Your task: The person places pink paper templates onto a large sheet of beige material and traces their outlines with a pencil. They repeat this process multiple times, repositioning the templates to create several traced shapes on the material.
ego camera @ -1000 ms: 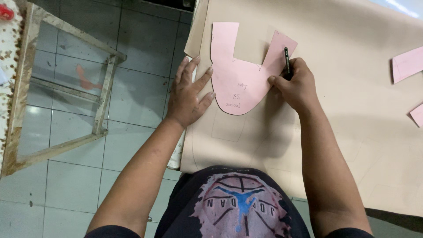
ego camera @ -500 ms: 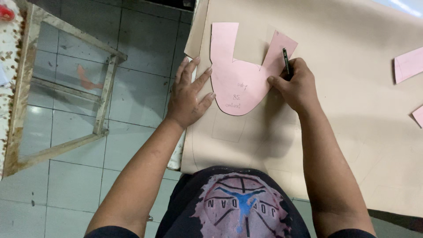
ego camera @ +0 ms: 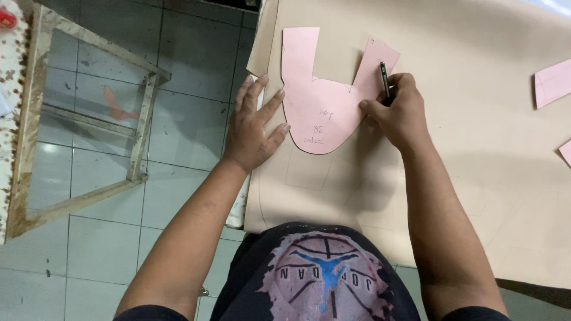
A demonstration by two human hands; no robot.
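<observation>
Your right-hand fingers [ego camera: 372, 108] are closed around a slim dark pen [ego camera: 385, 79], its upper end standing up beside the right-hand prong of the pink U-shaped card template [ego camera: 324, 113], while the tip is hidden under your right hand [ego camera: 399, 113]. Your left-hand fingers [ego camera: 269, 106] lie spread and flat, gripping nothing, their tips pressing the template's left edge, the left hand [ego camera: 253, 128] resting on the large tan sheet of board [ego camera: 476, 137] that covers the desk. Against the frame a second ago, the pen sits at almost the same spot by that right prong and the template has not shifted under your hold; I judge the stroke along this edge is barely advancing, so the outline is being held steady rather than hurried. Outward, faint drawn outlines show on the tan sheet below the template, two more pink card pieces [ego camera: 552, 83] lie well apart at the right edge, and a rough wooden frame [ego camera: 140, 128] stands on the grey tiled floor [ego camera: 196, 65] to your left
</observation>
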